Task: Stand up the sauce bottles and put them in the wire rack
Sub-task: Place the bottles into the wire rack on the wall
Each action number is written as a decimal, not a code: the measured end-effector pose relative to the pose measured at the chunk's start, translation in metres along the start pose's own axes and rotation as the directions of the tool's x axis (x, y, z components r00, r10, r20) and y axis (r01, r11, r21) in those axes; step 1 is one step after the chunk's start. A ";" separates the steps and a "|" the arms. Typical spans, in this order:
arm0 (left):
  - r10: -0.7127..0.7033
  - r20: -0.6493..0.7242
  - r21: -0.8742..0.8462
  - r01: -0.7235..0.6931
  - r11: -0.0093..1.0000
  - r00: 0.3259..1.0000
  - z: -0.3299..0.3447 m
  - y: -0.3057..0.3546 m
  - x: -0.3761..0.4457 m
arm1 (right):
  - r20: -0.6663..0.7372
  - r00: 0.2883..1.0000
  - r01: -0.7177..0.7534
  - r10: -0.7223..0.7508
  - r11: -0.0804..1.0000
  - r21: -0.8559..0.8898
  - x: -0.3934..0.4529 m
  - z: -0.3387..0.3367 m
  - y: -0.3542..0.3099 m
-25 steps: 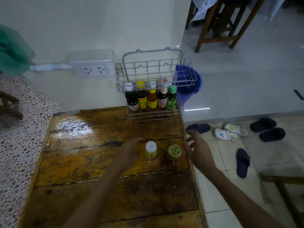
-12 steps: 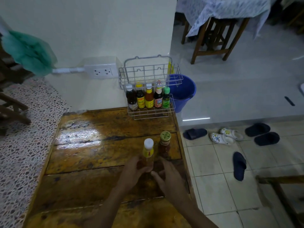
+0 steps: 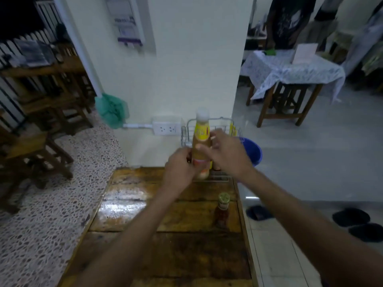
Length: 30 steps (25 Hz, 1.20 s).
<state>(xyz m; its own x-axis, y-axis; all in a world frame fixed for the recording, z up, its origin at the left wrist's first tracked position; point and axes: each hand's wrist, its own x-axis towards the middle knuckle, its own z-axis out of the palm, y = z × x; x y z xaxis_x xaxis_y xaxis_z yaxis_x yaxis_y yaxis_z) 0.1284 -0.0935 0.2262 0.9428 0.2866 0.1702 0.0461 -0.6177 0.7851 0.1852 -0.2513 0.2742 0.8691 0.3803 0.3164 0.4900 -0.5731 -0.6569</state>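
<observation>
A tall sauce bottle (image 3: 201,139) with a white cap and yellow label is held upright in the air, in front of the wire rack (image 3: 219,126) at the table's far edge. My left hand (image 3: 179,170) grips its lower body. My right hand (image 3: 226,152) holds its right side. The bottles in the rack's lower tier are mostly hidden behind my hands. A smaller red-brown bottle (image 3: 222,210) with a gold cap stands upright on the wooden table (image 3: 132,206), near its right edge.
A white power socket (image 3: 166,128) sits on the wall left of the rack. A blue bucket (image 3: 253,151) stands on the floor behind the rack. Dark slippers (image 3: 350,216) lie on the tiles to the right. Wooden chairs (image 3: 39,146) stand at left.
Both hands closed on the white-capped bottle and lifted it off the table toward the rack. The camera tilted up. The gold-capped bottle stayed in place.
</observation>
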 end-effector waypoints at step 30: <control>0.174 0.034 0.327 -0.175 0.929 0.984 -0.012 -0.071 0.231 | -0.029 1.000 -0.009 0.008 1.000 -0.026 0.204 0.099 0.068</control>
<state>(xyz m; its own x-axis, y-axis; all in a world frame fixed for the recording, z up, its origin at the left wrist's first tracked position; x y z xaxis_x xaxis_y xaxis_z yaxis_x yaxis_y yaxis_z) 0.3392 0.0252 0.2172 0.9470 0.1501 0.2840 -0.0146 -0.8631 0.5049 0.3892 -0.1408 0.2266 0.8746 0.3542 0.3309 0.4838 -0.5954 -0.6414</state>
